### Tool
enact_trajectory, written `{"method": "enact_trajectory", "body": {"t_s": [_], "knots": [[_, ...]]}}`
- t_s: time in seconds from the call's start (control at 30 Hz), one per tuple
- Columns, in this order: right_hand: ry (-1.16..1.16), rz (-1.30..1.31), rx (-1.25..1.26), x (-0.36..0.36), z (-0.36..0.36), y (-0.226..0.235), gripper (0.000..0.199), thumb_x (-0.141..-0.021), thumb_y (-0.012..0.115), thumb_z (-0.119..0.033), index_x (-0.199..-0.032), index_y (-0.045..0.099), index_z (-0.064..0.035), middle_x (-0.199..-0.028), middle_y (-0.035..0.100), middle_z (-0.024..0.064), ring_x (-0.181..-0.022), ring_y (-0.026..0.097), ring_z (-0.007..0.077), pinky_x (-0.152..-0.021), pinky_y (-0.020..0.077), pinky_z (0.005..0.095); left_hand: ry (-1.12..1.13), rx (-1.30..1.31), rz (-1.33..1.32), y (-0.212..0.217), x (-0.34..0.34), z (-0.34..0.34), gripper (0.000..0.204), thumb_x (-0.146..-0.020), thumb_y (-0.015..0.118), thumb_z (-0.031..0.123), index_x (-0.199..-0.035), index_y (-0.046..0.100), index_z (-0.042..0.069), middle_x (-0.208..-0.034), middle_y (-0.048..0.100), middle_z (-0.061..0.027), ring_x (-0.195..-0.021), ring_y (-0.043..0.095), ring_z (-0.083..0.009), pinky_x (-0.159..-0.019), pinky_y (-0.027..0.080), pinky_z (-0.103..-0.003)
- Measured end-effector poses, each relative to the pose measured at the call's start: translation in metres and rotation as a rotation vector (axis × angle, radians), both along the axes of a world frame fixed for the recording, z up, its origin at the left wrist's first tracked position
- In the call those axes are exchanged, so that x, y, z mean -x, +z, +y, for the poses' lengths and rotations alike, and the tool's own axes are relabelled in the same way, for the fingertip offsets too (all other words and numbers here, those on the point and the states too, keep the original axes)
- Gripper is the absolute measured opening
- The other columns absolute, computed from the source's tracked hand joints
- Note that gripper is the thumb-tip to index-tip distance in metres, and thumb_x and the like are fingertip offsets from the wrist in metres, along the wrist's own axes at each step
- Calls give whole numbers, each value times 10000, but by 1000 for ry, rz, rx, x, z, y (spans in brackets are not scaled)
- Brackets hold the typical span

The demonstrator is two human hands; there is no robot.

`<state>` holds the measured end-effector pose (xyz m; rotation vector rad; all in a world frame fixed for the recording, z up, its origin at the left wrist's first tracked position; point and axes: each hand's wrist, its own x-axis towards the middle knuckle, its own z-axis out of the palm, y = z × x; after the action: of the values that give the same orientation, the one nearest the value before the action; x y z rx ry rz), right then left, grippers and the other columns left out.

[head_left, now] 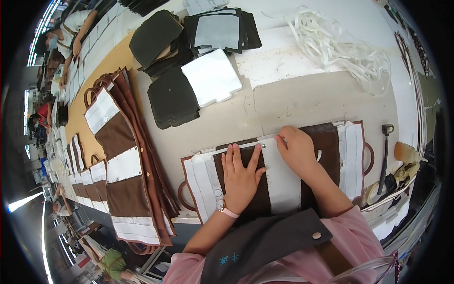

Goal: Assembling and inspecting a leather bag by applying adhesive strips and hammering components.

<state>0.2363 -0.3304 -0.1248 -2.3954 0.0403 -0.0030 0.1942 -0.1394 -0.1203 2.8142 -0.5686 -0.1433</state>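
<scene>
Your bench (302, 102) carries a brown and white bag panel (279, 177) lying flat under both your hands. Your left hand (241, 177) lies open, fingers spread, pressing its brown middle. Your right hand (298, 151), just beside it, pinches the panel's top edge with curled fingers. A hammer (384, 158) rests beyond your right hand.

On the desk (302, 102) there is one brown and white bag panel (283, 182) under two hands, the left hand (241, 177) and the right hand (297, 151). I count one hammer (385, 151), one white square sheet (213, 78), and one heap of white straps (340, 47). One long stack of finished panels (127, 161) lies at the left; the dark pieces (172, 97) are in about four piles.
</scene>
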Motion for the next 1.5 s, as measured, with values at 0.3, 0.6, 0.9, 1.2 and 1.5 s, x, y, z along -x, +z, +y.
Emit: {"method": "enact_trajectory", "body": {"t_s": [0.3, 0.6, 0.9, 1.2, 1.5], "knots": [[44, 26, 75, -1, 2, 2, 146, -874, 653, -122, -816, 565, -21, -796, 623, 143, -744, 629, 357, -656, 503, 456, 24, -62, -33, 5, -5, -5, 600, -934, 629, 453, -1475, 500, 228, -1396, 429, -317, -1317, 402, -471, -1111, 328, -605], [40, -21, 74, -2, -1, -4, 168, -857, 685, -118, -801, 550, -34, -752, 610, 143, -694, 609, 369, -623, 482, 456, -13, 12, -120, 4, -9, -35, 602, -863, 720, 286, -1386, 535, 53, -1360, 480, -224, -1283, 446, -401, -1119, 339, -558], [-64, 467, -144, -2, -72, 50, 222, -898, 719, -190, -833, 650, 11, -732, 600, 86, -624, 515, 168, -590, 416, 306, -100, 178, -182, -16, -13, -31, 568, -852, 690, 206, -1360, 552, -8, -1270, 559, -174, -1212, 521, -330, -1100, 372, -520], [-180, 157, -67, 5, -78, 5, 196, -863, 739, -135, -845, 616, 17, -784, 609, 137, -675, 543, 257, -612, 434, 355, -90, 176, -182, -16, -14, -35, 510, -888, 655, 202, -1364, 576, 40, -1238, 539, -183, -1193, 506, -348, -1086, 374, -523], [-156, 135, -5, 4, -76, 7, 196, -838, 738, -148, -787, 612, -6, -789, 635, 165, -711, 604, 365, -655, 473, 445, -120, 120, -186, -11, -19, -39, 507, -899, 678, 314, -1391, 601, 219, -1181, 524, -168, -1151, 478, -340, -1030, 366, -516]]}}
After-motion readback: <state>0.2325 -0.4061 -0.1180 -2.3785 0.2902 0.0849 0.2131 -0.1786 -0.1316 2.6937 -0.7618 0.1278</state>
